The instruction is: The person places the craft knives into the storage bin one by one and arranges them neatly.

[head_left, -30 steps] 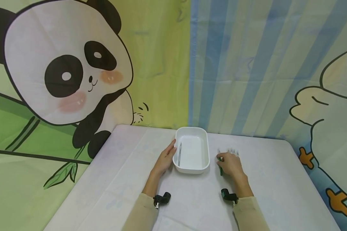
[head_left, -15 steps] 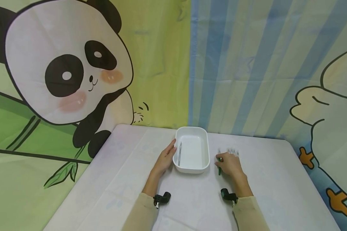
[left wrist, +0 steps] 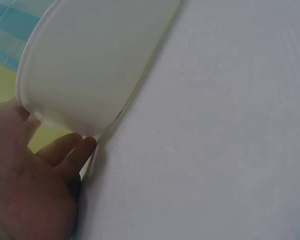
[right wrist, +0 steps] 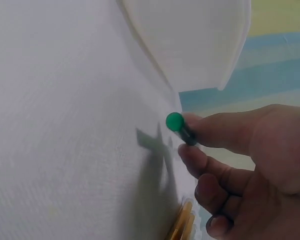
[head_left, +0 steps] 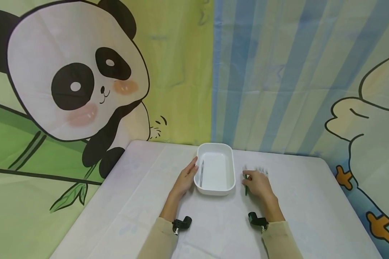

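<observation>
A white rectangular tray (head_left: pixel 216 169) stands near the table's back edge, with one slim grey pen-like stick (head_left: pixel 201 174) lying along its left side. My left hand (head_left: pixel 184 180) rests its fingers against the tray's left wall; the left wrist view has the fingertips (left wrist: pixel 90 145) right at the tray's lower edge. To the right of the tray, my right hand (head_left: pixel 258 184) pinches a green pen-like stick (right wrist: pixel 175 122) between thumb and forefinger. Its round green end faces the right wrist camera. The other right fingers are curled below it.
Several slim sticks with clear ends (head_left: pixel 262 170) lie beyond the right hand, partly hidden by it. In the right wrist view, orange sticks (right wrist: pixel 182 222) show under the fingers. A white cloth covers the table (head_left: pixel 220 226); a printed curtain (head_left: pixel 181 72) hangs behind.
The green stick has turned slightly, from a small tilt to pointing nearly straight away from me. The left hand and the tray stay in place.
</observation>
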### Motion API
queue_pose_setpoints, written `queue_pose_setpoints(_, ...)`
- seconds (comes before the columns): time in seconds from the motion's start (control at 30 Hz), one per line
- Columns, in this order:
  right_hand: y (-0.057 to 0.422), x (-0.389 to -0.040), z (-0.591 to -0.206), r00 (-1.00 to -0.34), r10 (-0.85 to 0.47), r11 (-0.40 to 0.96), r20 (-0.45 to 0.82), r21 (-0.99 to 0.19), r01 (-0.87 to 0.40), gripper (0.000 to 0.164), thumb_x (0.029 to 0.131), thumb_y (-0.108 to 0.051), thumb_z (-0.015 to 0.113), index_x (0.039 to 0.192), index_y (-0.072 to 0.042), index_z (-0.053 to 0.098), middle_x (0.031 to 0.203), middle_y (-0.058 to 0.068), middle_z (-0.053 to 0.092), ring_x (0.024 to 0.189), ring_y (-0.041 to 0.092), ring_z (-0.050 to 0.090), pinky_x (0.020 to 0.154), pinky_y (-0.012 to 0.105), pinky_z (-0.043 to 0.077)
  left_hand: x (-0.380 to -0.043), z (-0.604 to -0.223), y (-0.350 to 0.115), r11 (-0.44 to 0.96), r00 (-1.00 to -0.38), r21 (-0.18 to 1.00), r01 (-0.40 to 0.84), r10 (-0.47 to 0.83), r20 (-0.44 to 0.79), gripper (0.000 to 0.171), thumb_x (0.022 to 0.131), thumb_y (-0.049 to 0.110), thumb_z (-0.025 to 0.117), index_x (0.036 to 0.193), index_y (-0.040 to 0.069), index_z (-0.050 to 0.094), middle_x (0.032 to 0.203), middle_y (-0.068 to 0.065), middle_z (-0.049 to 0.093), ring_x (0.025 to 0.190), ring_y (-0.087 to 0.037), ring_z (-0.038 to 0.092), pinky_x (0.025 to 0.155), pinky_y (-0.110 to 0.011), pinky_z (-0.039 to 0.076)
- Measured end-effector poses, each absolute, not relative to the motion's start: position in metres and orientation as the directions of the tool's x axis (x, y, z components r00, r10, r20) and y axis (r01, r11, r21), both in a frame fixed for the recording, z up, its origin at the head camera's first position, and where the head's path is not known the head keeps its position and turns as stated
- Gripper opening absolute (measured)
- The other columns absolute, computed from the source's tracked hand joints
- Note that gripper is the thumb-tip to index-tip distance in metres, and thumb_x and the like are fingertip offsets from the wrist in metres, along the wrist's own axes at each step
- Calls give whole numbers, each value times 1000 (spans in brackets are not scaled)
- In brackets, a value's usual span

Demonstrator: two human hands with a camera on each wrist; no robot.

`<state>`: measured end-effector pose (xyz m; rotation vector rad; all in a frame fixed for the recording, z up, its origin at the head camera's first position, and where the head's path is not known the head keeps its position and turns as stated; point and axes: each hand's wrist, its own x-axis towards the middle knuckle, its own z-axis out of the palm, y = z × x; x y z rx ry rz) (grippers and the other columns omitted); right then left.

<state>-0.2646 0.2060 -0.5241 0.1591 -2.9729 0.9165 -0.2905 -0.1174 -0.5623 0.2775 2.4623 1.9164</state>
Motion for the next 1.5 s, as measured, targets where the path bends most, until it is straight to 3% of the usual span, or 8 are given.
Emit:
queue_pose_setpoints(0.27,216,-260,-525,-997,-10,685,77,-726,-63,45,100,-10,69,143,-4,62,97,13,66,75,22,55,60,30,45,-291,-565,-108,205,-980,971,121,178,85,54,110,43,49,162,35,38,167,11,36,156,-21,33,130,-46,24)
queue_pose_setpoints(0.43,212,-263,-521,-984,-1,549,178,-822,-150,47,101,-9,68,147,-5,58,104,17,68,82,22,69,64,22,55,-291,-564,-111,228,-982,965,127,168,89,53,110,45,49,162,36,37,167,10,37,156,-21,33,130,-46,24)
queue_pose_setpoints(0.63,207,-265,-517,-978,53,509,202,-848,-148,47,103,-12,67,149,-9,57,122,19,66,91,24,75,68,19,53,-290,-564,-116,222,-984,968,121,156,87,53,109,48,50,160,40,39,166,14,36,157,-18,31,130,-46,23)
queue_pose_setpoints(0.77,204,-265,-516,-981,62,510,181,-851,-125,46,103,-15,67,148,-9,58,129,19,64,93,27,76,76,26,54,-290,-565,-117,222,-984,967,121,153,88,54,108,49,50,160,40,39,166,16,35,156,-18,33,130,-45,24)
queue_pose_setpoints(0.93,203,-267,-516,-983,57,509,174,-852,-121,48,103,-18,67,149,-10,57,129,18,66,92,26,77,86,35,54,-291,-564,-118,218,-983,967,131,156,98,54,109,46,50,161,38,38,166,16,35,156,-18,33,130,-45,24)
queue_pose_setpoints(1.17,200,-268,-516,-983,80,472,163,-875,-107,49,102,-20,69,149,-12,57,129,19,67,88,20,76,81,29,50,-291,-563,-118,219,-983,967,133,154,100,52,110,43,49,161,37,38,166,17,35,156,-18,33,130,-45,24)
queue_pose_setpoints(1.4,196,-267,-512,-987,80,411,140,-907,-95,50,101,-20,71,148,-12,57,102,18,78,85,17,75,81,30,50,-291,-563,-119,218,-983,966,136,153,104,53,111,42,49,162,35,38,166,17,35,156,-19,33,130,-47,23)
queue_pose_setpoints(1.5,194,-267,-511,-987,75,406,145,-908,-102,51,101,-21,71,149,-12,57,99,15,78,83,14,75,81,29,50,-291,-563,-120,218,-982,966,140,154,107,53,110,42,49,162,34,38,166,16,35,156,-20,34,130,-47,24)
